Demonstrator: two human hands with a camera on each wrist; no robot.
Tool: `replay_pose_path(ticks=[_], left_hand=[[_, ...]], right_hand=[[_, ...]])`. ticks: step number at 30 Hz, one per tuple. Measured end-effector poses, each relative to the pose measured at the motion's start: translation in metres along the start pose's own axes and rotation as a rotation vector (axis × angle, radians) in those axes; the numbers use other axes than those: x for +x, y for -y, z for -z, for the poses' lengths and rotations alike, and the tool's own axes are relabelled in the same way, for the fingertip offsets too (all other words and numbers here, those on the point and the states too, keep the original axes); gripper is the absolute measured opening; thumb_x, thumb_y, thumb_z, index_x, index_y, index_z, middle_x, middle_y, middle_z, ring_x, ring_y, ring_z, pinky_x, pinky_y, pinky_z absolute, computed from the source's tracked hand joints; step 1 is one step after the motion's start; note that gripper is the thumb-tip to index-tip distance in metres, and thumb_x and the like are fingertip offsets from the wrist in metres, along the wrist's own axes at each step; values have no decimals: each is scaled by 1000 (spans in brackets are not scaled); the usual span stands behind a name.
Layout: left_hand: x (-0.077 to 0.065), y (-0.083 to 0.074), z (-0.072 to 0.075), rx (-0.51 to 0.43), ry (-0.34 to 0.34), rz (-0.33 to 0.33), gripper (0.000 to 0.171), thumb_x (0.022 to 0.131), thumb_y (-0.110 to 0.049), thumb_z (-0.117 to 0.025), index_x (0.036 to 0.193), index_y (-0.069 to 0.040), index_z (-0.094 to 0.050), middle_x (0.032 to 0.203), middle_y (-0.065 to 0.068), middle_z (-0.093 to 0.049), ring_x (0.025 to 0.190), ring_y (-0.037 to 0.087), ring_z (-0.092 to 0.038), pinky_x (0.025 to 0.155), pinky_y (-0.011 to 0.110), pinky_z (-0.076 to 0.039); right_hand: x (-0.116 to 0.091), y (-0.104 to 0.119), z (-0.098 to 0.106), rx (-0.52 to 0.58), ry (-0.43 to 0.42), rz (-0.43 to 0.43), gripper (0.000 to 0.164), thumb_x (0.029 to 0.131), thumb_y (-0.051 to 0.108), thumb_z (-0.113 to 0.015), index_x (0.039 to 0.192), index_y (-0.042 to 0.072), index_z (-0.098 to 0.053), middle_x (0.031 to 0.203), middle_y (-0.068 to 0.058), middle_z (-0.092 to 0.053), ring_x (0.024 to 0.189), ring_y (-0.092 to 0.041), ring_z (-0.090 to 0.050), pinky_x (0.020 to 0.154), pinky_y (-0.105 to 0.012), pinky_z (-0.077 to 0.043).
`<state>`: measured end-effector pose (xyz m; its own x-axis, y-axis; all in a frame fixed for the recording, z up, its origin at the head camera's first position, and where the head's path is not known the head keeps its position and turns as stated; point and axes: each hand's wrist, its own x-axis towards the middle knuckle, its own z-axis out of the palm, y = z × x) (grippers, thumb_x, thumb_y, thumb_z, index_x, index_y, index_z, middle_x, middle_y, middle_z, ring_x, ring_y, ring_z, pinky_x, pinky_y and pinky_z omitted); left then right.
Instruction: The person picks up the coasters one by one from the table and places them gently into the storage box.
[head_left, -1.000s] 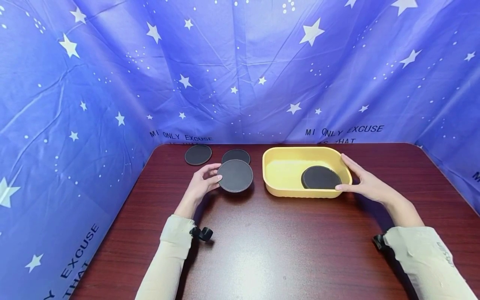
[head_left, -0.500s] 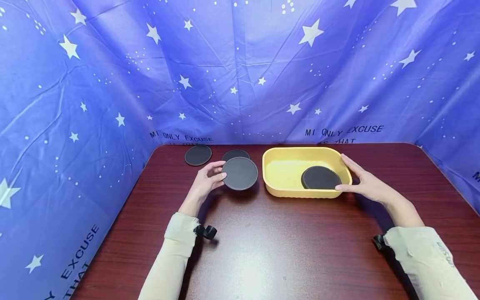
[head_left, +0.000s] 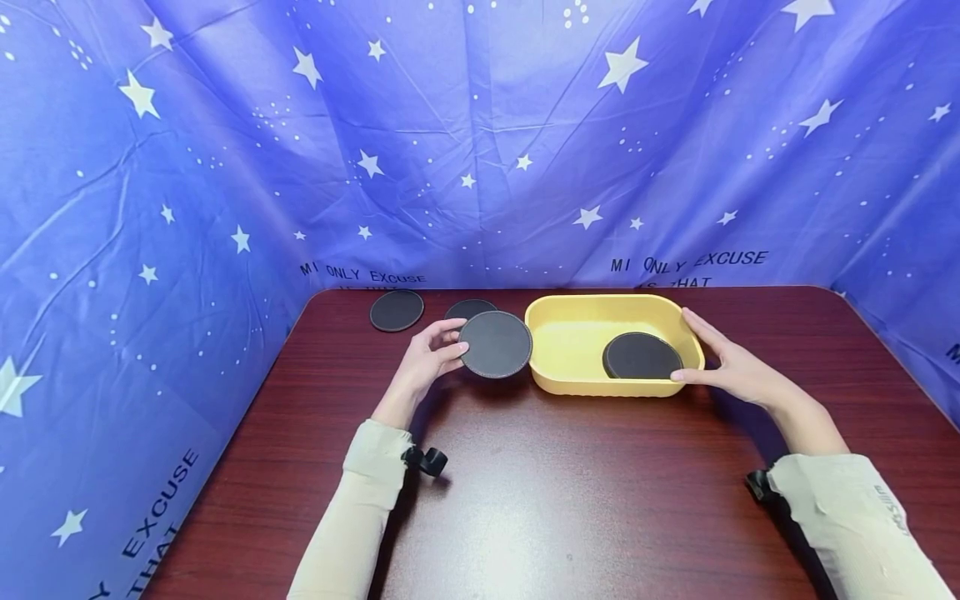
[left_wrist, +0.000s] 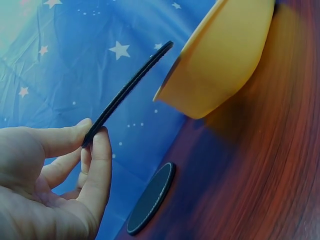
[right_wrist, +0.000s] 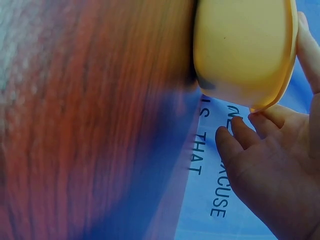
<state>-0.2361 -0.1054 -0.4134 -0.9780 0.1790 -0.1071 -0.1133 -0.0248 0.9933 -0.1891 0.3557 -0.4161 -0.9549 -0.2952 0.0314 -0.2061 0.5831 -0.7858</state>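
Bare hands and worn clothing of you, the operator, seen from the head. Your left hand (head_left: 427,362) and right hand (head_left: 738,375) are bare. At scene left, your pale cream, close-fitting cloth left sleeve (head_left: 341,529) ends at its far end in a wrinkled, pale grey-green left cuff (head_left: 377,457); a small black left wrist fitting (head_left: 431,462) with a rounded end projects from its right side. At scene right, your matching pale cream cloth right sleeve (head_left: 877,537) has a similarly creased right cuff (head_left: 817,479), partly legible grey lettering (head_left: 891,508) along its right side, and a compact black right wrist fitting (head_left: 760,485) on its left.
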Motion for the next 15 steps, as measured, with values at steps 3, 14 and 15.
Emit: replay_pose_path(ticks=[3, 14, 15], left_hand=[[2, -1, -5, -3, 7, -4, 49, 93, 3, -63, 140, -3, -53, 97, -5, -54, 82, 3, -59, 70, 17, -58], [7, -3, -19, -16, 34, -14, 48, 92, 4, -63, 139, -3, -54, 96, -5, -54, 79, 4, -59, 69, 17, -58], [7, -4, -20, -14, 34, -13, 48, 92, 4, -63, 139, -3, -54, 97, -4, -54, 79, 4, -59, 69, 17, -58]], right_hand=[[0, 0, 0, -3, -1, 2, 101, 88, 18, -75, 161, 11, -5, 167, -22, -8, 155, -24, 1, 120, -18, -4], [0, -1, 0, -11, 1, 2, 101, 88, 18, -75, 161, 11, -4, 167, -21, -7, 155, -22, 2, 119, -15, -3], [0, -1, 0, -13, 1, 4, 101, 88, 18, -75, 161, 11, -4, 167, -22, -7, 155, -22, 1, 118, -13, -4]])
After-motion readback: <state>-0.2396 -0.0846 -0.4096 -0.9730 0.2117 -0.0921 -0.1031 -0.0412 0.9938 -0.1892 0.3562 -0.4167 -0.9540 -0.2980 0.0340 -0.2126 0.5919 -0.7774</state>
